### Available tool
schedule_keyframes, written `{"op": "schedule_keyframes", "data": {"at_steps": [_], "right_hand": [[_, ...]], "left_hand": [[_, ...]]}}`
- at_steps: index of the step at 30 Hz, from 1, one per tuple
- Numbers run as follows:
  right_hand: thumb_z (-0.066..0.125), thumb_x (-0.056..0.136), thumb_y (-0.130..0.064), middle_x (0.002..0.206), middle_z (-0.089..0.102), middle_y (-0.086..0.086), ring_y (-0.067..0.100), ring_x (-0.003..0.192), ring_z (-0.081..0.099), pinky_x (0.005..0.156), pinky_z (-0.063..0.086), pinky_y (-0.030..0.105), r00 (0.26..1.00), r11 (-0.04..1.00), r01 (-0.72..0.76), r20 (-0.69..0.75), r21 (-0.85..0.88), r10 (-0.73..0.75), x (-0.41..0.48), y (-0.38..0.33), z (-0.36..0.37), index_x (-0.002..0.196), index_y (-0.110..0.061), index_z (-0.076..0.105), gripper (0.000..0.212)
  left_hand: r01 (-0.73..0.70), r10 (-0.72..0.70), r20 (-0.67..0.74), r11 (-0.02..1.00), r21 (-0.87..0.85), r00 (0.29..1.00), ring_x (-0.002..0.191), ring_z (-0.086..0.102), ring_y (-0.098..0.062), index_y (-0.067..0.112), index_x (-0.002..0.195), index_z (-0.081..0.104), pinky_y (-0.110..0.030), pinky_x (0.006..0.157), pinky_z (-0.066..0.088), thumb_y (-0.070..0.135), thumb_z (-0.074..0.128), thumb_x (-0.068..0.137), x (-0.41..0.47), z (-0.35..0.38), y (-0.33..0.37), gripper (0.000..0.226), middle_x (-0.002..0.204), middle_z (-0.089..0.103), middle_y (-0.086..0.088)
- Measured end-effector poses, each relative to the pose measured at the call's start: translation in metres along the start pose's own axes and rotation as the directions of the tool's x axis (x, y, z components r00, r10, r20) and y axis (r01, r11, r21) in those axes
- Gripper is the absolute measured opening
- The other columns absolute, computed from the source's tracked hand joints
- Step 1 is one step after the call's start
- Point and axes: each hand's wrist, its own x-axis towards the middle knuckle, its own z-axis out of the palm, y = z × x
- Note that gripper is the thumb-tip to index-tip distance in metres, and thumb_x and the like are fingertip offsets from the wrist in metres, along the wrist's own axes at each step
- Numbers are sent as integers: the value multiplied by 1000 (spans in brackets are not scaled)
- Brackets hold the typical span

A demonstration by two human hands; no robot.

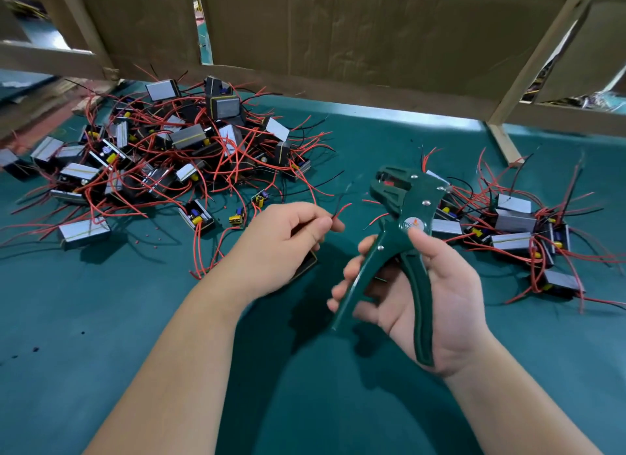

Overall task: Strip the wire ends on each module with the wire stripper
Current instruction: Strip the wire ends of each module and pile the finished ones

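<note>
My right hand grips the handles of a dark green wire stripper, jaws up and pointing left, handles spread apart. My left hand holds a small black module, mostly hidden under the palm, and pinches its red wire between thumb and forefinger. The wire end sticks out toward the stripper jaws, a short gap away from them. A thin black wire also rises beside the red one.
A large tangled pile of modules with red and black wires lies at the far left. A smaller pile sits at the right. Cardboard panels and wooden frame bars close off the back of the green mat.
</note>
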Motion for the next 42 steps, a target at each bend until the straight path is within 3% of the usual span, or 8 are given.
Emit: {"op": "schedule_keyframes", "data": {"at_steps": [11,18,22,27,30,34,37,42], "right_hand": [[80,56,-37,93,63,25,43,76,65,74,53,56,991,995,51,128,-84,-40,1,4,-3,106,-3,70,61],[69,68,-18,86,59,28,40,74,64,72,52,51,974,977,-3,219,-213,51,3,17,6,121,-7,63,54],[66,66,-13,89,61,26,42,73,65,71,53,53,986,985,79,155,-157,-54,3,13,-2,119,-5,64,54],[62,63,-4,96,65,12,41,76,68,74,56,50,909,908,413,-30,-70,-415,1,-17,-17,124,-8,58,61],[49,76,-8,87,62,8,40,85,68,77,56,48,812,830,551,-173,-86,-557,-2,-34,-27,113,-17,54,38],[46,79,-10,84,58,6,41,90,66,77,56,47,806,832,553,-221,-53,-550,-1,-36,-30,110,-21,57,35],[46,78,-12,91,58,8,39,85,67,74,56,45,831,854,519,-207,-47,-516,-1,-32,-28,116,-22,52,40],[45,78,-14,125,55,19,36,83,69,74,57,43,861,876,480,-168,-47,-480,-2,-29,-25,127,-26,55,52]], "left_hand": [[73,-215,-235,865,-496,948,69,61,-8,23,81,64,-22,63,50,15,46,100,5,-1,5,27,61,64,8],[87,-225,-65,605,-792,972,49,50,-13,7,83,56,-16,36,38,13,47,98,2,12,16,19,65,61,-6],[6,-287,-225,629,-778,931,64,61,-11,11,79,62,-22,64,54,7,54,93,8,4,14,17,65,66,2],[5,-100,-630,989,-150,770,84,61,-8,24,91,64,-28,84,48,8,60,87,7,-21,-8,17,87,65,6],[243,7,-698,935,258,716,117,44,-24,20,117,59,-38,103,35,16,61,83,4,-23,-19,34,121,51,-5],[589,-270,-640,727,354,719,139,17,-34,14,141,39,-47,112,17,30,60,86,5,-24,-24,61,151,25,-18],[620,-286,-593,613,490,752,134,26,-35,20,132,53,-47,105,26,28,56,91,4,-28,-29,42,139,47,-14],[373,-150,-595,888,271,789,90,59,-16,20,98,73,-22,80,43,14,58,91,3,-36,-27,18,93,71,2]]}}
